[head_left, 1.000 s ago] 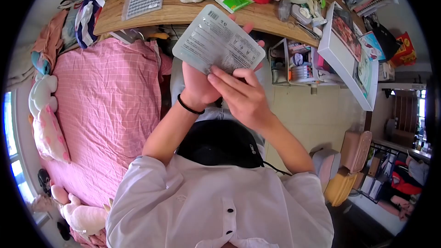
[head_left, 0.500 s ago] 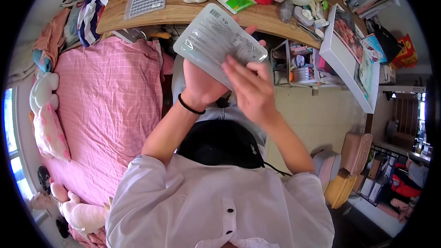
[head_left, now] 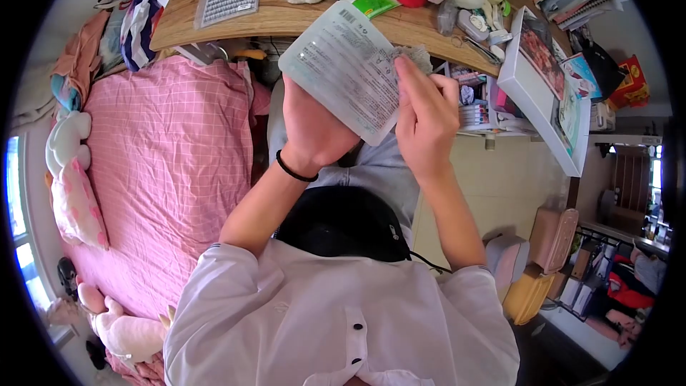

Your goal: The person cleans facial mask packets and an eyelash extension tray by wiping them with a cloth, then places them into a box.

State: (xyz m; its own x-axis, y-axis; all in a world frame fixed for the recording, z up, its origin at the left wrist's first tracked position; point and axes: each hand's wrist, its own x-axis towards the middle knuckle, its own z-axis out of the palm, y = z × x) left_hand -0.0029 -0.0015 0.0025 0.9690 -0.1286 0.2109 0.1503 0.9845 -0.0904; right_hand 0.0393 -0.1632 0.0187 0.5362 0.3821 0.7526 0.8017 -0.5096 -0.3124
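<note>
A flat silvery-white foil packet [head_left: 343,71] with printed text and a barcode is tilted in front of me, above my lap. My left hand [head_left: 312,125] is closed on it from beneath, most of its fingers hidden behind the packet. At the packet's right end, the fingers of my right hand [head_left: 429,111] are pinched together. A crumpled greyish piece [head_left: 416,57] shows just past those fingertips. Whether it is a torn strip of the packet or something from inside, I cannot tell.
Beyond the packet, a wooden desk [head_left: 286,20] holds a green packet [head_left: 373,1], plush toys and small items. A pink checked bed [head_left: 157,171] lies to the left. To the right are a leaning white box [head_left: 539,93] and a drawer [head_left: 471,104] of small goods. Suitcases [head_left: 532,293] stand behind.
My right hand has moved right, from the packet's face to its end, and a crumpled greyish piece now shows at its fingertips. The packet has turned slightly clockwise in my left hand.
</note>
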